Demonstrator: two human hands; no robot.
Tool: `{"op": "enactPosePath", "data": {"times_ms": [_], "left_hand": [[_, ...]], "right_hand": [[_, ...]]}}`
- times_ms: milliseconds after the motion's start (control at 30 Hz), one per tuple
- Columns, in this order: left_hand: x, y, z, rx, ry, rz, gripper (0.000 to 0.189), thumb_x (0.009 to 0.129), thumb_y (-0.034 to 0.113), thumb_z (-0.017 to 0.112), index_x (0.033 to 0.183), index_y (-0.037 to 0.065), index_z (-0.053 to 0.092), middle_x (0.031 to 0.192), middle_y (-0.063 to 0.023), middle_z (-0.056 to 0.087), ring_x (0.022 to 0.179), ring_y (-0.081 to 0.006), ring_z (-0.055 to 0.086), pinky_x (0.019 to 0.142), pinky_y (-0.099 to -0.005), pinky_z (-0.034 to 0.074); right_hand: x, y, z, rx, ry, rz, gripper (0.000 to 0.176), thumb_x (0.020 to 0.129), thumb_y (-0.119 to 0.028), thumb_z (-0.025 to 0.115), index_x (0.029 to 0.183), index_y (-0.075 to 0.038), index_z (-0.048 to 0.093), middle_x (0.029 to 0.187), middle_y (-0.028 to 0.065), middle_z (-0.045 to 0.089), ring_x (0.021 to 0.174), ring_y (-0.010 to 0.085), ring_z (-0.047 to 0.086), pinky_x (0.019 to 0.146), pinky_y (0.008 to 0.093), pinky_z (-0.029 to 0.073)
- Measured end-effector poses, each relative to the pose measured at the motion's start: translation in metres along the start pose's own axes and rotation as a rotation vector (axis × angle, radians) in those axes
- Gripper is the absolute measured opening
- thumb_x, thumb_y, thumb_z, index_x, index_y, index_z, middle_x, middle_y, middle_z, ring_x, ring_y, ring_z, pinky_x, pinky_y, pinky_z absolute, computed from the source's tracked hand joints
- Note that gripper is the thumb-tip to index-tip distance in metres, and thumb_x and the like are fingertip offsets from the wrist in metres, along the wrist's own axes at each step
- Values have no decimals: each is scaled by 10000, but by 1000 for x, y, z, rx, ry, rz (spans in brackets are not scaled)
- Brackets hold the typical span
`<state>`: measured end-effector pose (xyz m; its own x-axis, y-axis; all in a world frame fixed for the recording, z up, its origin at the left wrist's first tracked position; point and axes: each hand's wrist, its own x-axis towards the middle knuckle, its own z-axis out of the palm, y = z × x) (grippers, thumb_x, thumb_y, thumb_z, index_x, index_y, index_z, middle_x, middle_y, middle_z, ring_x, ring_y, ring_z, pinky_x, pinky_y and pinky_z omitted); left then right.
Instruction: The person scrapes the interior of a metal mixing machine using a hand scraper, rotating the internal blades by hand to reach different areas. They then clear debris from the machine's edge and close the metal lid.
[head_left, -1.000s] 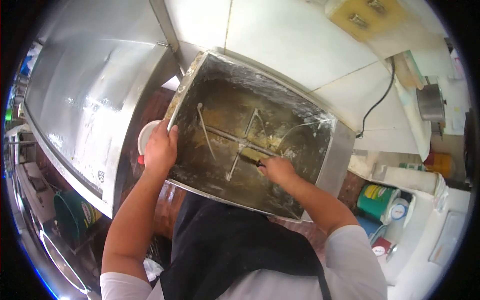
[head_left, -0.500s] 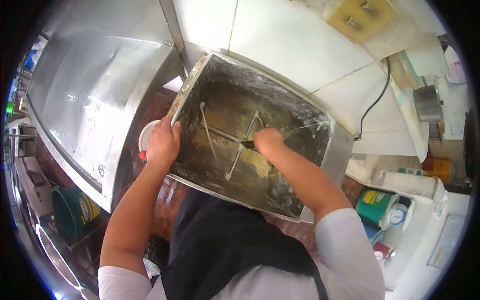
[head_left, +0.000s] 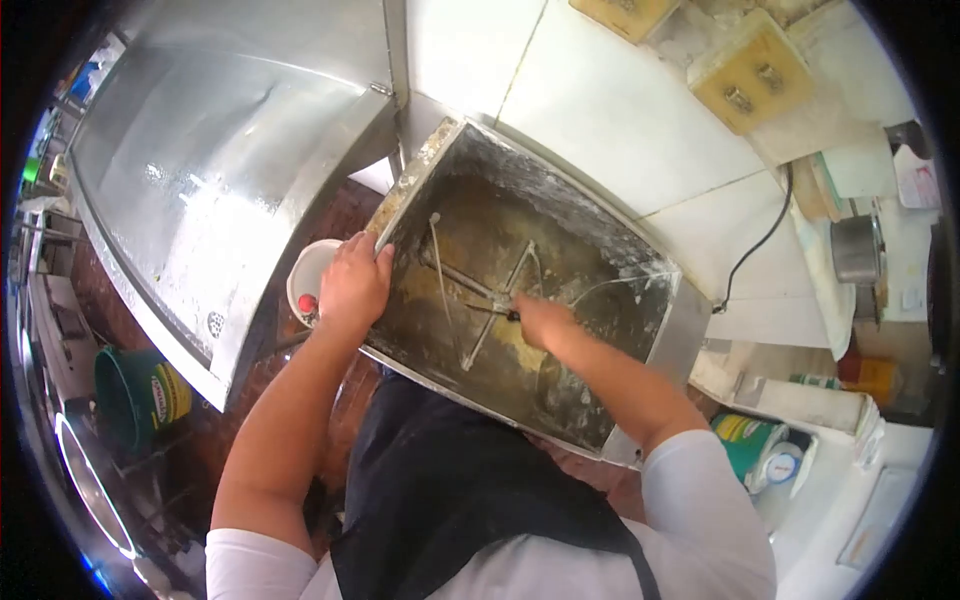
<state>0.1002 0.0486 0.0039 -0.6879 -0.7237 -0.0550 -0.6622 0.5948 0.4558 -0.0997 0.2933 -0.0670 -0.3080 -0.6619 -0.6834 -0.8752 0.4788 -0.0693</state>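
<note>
A deep metal basin (head_left: 665,330) with stained, crusted inner walls stands in front of me. Inside it, low down, lies a metal frame of crossed bars (head_left: 520,265). My right hand (head_left: 545,322) reaches into the basin with its fingers closed round the dark handle of a tool (head_left: 487,309), whose tip lies at the centre of the bars. My left hand (head_left: 357,280) rests on the basin's left rim, its fingers wrapped over the edge. Just left of that hand is a white round container (head_left: 308,268) with a small red object (head_left: 307,303) at it.
A large stainless steel unit (head_left: 190,190) stands at the left, with a green bucket (head_left: 130,400) below it. White tiles (head_left: 600,110) form the wall behind. At the right are a black cable (head_left: 760,245), a metal pot (head_left: 855,248) and a green container (head_left: 745,440).
The view has shifted, so the basin sits slightly lower and further right. My right hand has turned, and more of the dark tool shows at the bars. My left hand stays on the rim.
</note>
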Motion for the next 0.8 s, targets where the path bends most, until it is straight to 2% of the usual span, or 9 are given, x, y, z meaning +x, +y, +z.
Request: {"op": "enactPosePath", "data": {"times_ms": [100,300,367,467,600,667,733,767,800], "left_hand": [[-1,7,-9,-23,-29,-21,405,1014,326,505,1279,27,571,1273,-212,612,1191,-404,571,1000,-489,454],[0,7,-9,-14,-55,-49,384,1002,335,519,1230,31,579,1308,-179,598,1217,-371,560,989,-489,470],[-1,6,-8,-21,-48,-47,380,1005,322,521,1240,29,578,1289,-192,605,1199,-386,567,991,-492,464],[1,9,-10,-23,-22,-39,375,1006,309,524,1251,30,577,1275,-201,611,1181,-401,573,992,-494,457],[-2,4,-6,-29,-1,-32,373,1002,313,531,1257,44,578,1288,-190,608,1187,-398,572,997,-494,457],[0,5,-7,-31,-27,-33,384,1003,314,532,1267,39,574,1298,-194,601,1196,-396,569,1002,-490,457],[-1,6,-8,-13,-7,-30,394,1005,315,530,1276,32,570,1305,-202,594,1199,-398,566,1003,-487,457],[0,5,-8,-12,-9,-30,394,1005,315,530,1276,32,570,1305,-202,594,1199,-398,566,1003,-487,457],[0,6,-9,-14,-10,-37,398,1007,316,527,1278,28,569,1306,-205,591,1197,-400,566,1002,-487,458]], "right_hand": [[-14,-15,16,114,-152,19,659,931,-298,625,1513,-130,368,1215,182,665,1072,367,664,902,494,537],[2,-7,15,90,-195,-215,400,976,-360,549,1358,-246,585,1157,170,683,1069,349,666,901,465,523],[22,7,11,-12,-185,-39,391,976,-332,547,1353,-242,596,1105,176,692,1020,352,680,831,474,543],[27,13,15,-218,-37,-215,453,980,-170,519,1427,-233,544,1016,151,717,880,318,716,695,434,583],[20,22,10,-105,-113,-260,446,973,-285,566,1418,-298,550,1058,111,719,955,311,700,803,450,567],[26,32,-22,-116,-135,-211,418,963,-357,565,1376,-295,569,1051,145,704,1004,348,673,812,475,549],[35,35,-23,-176,3,-248,417,967,-370,561,1372,-273,570,1063,144,704,1013,357,668,827,477,546],[36,34,-18,-21,173,-184,407,971,-369,564,1357,-242,578,1059,143,705,1032,347,662,832,473,547],[33,29,-20,-23,170,-188,407,971,-369,564,1357,-242,578,1059,143,705,1032,347,662,832,473,547]]}}
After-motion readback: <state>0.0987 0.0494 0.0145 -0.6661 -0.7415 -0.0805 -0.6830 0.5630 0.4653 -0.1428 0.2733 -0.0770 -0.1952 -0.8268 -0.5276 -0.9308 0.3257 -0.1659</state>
